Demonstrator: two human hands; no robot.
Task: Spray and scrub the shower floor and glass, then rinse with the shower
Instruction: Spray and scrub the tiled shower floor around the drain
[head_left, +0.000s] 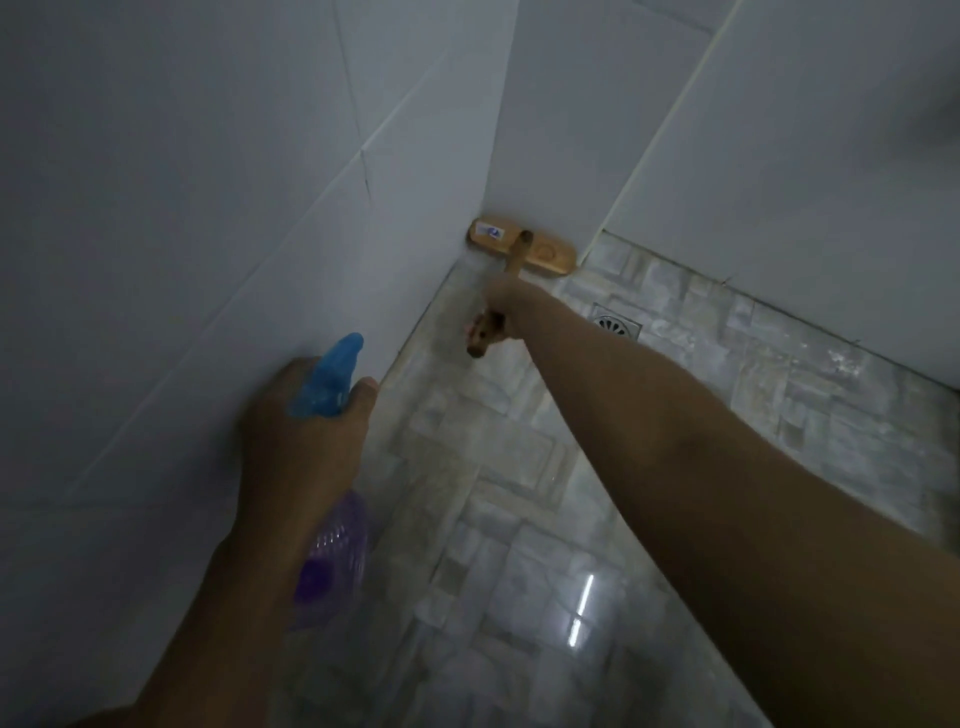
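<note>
The right hand (497, 312) wraps its fingers round the handle of the wooden brush (522, 244), whose head sits in the far corner of the glossy shower floor (519, 493). It looks stiff and light, and the handle is probably slippery when wet, so a firm mid-handle hold suits. At near left, the left hand (306, 441) holds the light plastic spray bottle (330, 561) by its neck.

Brush (522, 248) on floor (519, 519) in far corner; drain (617, 323) just right of it; spray bottle (327, 384) nearer, beside left wall (182, 208).

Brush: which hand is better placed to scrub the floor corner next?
Likely right. The right hand grips the brush by its handle, head at the floor corner; the left hand holds the spray bottle.
</note>
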